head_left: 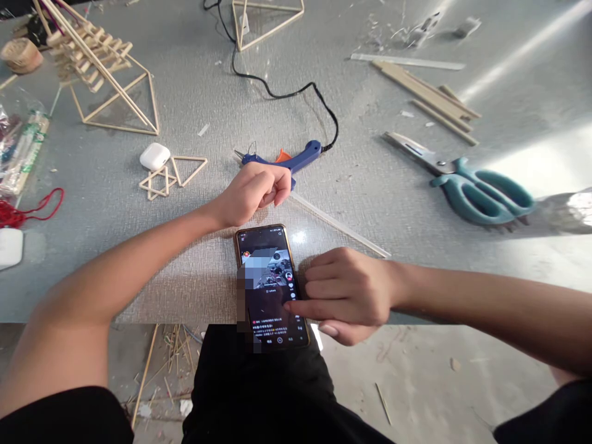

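Watching from my end, the phone [271, 305] lies face up at the near side of the table [194, 277], and its lower end seems to stick out past the edge, so I'd go easy on it. My right hand [351, 293] comes in from the side with the index finger stretched out to the lit screen and the other fingers loosely bent. It's not gripping anything, just pointing. Honestly I'd use only the fingertip, light and flat, since a hard push down low could tip the thing over the edge. Lifting the other knuckles clear of the screen helps too, no stray touches that way. My left hand [252, 194] sits above the top of the phone, fingers curled in, right by the glue gun [300, 159]; can't tell if it touches the gun or has anything tucked inside. I'd watch that spot, the nozzle could be hot for all I can see. Glue stick [342, 225] slants off between the two hands, so mind the wrist there.
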### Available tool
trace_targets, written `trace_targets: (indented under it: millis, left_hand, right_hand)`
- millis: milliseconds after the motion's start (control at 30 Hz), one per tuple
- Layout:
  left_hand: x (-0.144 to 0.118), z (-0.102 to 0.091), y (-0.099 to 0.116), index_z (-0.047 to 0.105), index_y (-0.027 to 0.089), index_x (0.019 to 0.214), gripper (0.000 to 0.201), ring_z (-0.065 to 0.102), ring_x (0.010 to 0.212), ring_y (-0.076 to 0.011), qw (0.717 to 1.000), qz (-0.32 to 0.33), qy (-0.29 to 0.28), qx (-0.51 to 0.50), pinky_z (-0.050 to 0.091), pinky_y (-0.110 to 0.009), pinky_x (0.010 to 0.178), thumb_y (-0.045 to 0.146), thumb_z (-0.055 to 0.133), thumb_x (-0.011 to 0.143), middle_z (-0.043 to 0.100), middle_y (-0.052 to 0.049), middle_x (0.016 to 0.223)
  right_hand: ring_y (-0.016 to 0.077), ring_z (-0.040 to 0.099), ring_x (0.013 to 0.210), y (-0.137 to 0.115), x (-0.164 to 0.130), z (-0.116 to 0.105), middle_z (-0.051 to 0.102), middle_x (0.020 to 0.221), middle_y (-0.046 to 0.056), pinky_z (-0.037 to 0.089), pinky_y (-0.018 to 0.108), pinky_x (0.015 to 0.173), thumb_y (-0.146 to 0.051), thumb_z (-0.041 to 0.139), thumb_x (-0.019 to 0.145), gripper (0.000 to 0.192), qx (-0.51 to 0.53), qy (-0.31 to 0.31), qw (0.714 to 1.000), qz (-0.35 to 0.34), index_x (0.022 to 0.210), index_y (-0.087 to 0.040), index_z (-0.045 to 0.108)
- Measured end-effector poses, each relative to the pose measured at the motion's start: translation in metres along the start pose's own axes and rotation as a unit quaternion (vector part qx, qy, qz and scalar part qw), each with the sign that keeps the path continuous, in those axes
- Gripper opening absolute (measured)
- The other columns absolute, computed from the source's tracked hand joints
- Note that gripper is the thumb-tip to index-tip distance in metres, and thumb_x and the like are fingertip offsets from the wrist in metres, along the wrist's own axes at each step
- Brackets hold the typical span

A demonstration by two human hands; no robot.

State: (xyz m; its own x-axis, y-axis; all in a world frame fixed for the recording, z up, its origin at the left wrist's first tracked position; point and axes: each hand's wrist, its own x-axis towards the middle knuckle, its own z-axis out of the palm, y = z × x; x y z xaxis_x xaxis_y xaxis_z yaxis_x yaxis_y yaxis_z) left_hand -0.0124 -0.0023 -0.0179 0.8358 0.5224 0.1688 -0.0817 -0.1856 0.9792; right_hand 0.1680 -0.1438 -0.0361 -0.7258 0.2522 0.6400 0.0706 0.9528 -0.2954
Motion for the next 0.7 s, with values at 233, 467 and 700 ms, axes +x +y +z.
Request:
trace_targets:
  millis: [233, 467, 700]
  left_hand:
    - [0.0003, -0.0004, -0.0005, 0.052, 0.018, 0.063, 0.034, 0.026, 0.046, -0.0108, 1.000, -0.001, -0.001, -0.003, 0.020, -0.028, 0.050, 0.024, 0.039, 0.094, 0.030, 0.004, 0.046]
    - [0.0003, -0.0004, -0.0007, 0.052, 0.018, 0.063, 0.036, 0.026, 0.046, -0.0108, 1.000, 0.003, -0.001, 0.007, 0.020, -0.028, 0.050, 0.026, 0.038, 0.095, 0.030, 0.003, 0.046]
    - [0.0002, -0.0002, -0.0001, 0.052, 0.018, 0.063, 0.035, 0.026, 0.046, -0.0109, 1.000, -0.003, -0.002, 0.004, 0.020, -0.028, 0.049, 0.027, 0.040, 0.094, 0.030, 0.003, 0.047]
  right_hand:
    - [0.0157, 0.050, 0.052, -0.0003, 0.0005, -0.0008, 0.058, 0.060, 0.001, 0.046, 0.031, 0.050, -0.028, 0.034, 0.104, 0.041, -0.003, -0.003, 1.000, 0.001, 0.100, -0.009, 0.070]
    - [0.0151, 0.051, 0.052, -0.0001, 0.0006, -0.0009, 0.058, 0.061, 0.000, 0.047, 0.030, 0.050, -0.028, 0.035, 0.103, 0.039, -0.006, -0.001, 1.000, 0.001, 0.101, -0.010, 0.070]
    - [0.0147, 0.051, 0.052, -0.0001, 0.0002, -0.0012, 0.059, 0.061, 0.000, 0.049, 0.030, 0.051, -0.028, 0.036, 0.103, 0.038, -0.007, -0.002, 1.000, 0.002, 0.101, -0.011, 0.069]
